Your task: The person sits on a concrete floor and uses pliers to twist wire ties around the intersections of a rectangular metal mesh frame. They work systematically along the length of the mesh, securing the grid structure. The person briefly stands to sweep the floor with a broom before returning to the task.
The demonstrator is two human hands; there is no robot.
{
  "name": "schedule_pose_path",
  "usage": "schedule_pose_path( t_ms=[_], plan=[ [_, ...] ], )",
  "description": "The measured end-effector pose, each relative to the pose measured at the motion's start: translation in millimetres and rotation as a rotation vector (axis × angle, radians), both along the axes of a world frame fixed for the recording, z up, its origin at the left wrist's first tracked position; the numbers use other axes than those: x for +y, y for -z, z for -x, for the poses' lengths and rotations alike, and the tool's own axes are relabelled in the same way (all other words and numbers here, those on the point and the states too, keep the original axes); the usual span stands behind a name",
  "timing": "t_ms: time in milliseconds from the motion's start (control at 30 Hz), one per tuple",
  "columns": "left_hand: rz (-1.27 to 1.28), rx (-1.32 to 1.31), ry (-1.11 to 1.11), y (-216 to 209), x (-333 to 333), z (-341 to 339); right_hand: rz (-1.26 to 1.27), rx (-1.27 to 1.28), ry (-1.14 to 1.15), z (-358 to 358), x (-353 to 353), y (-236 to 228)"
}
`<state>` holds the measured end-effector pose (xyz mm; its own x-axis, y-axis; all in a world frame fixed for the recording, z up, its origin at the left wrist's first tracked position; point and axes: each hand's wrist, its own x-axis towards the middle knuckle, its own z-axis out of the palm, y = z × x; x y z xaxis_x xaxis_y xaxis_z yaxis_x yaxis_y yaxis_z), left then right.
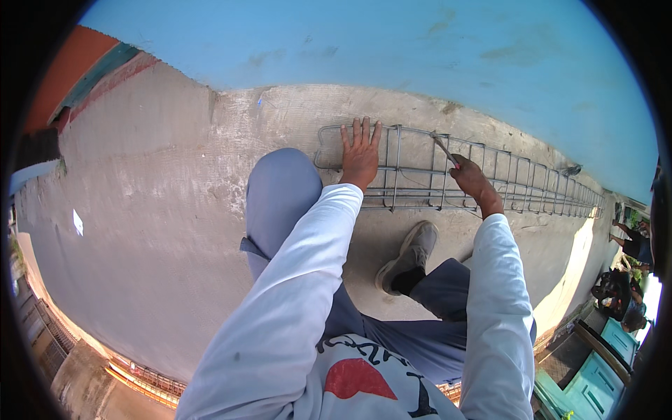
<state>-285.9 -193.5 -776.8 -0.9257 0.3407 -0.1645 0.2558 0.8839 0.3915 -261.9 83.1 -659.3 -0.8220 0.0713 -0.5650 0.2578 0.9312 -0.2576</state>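
A long rebar cage (397, 157) of thin steel bars and square stirrups lies on the concrete, running off to the right. My left hand (360, 155) rests flat on its near left end, fingers spread over the upper bar. My right hand (472, 178) is closed around a slim dark metal hand tool (443, 149), whose handle looks reddish by the fist. The tool's tip meets the cage's upper bar beside a stirrup. Its exact kind is too small to tell.
A blue wall (420, 42) stands just beyond the cage. My shoe (409, 255) is planted on the concrete floor (154, 231) on the near side of the cage. Other people (619, 294) are at the far right, by turquoise panels (595, 385). A white scrap (78, 222) lies at left.
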Motion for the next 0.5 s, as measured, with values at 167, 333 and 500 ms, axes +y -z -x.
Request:
schedule_pose_path(
  t_ms=[167, 333, 500],
  plan=[
    [0.001, 0.022, -0.014, 4.0, 0.0, -1.2, -0.499, -0.157, -0.606, 32.8, -72.6, -38.7],
    [0.045, -0.02, -0.013, 1.3, 2.8, -0.3, -0.654, -0.225, -0.737, 41.0, -104.7, -30.6],
    [-0.001, 0.047, -0.026, 7.5, 0.0, -1.6, -0.789, -0.175, -0.827, 28.8, -117.6, -21.6]
  ],
)
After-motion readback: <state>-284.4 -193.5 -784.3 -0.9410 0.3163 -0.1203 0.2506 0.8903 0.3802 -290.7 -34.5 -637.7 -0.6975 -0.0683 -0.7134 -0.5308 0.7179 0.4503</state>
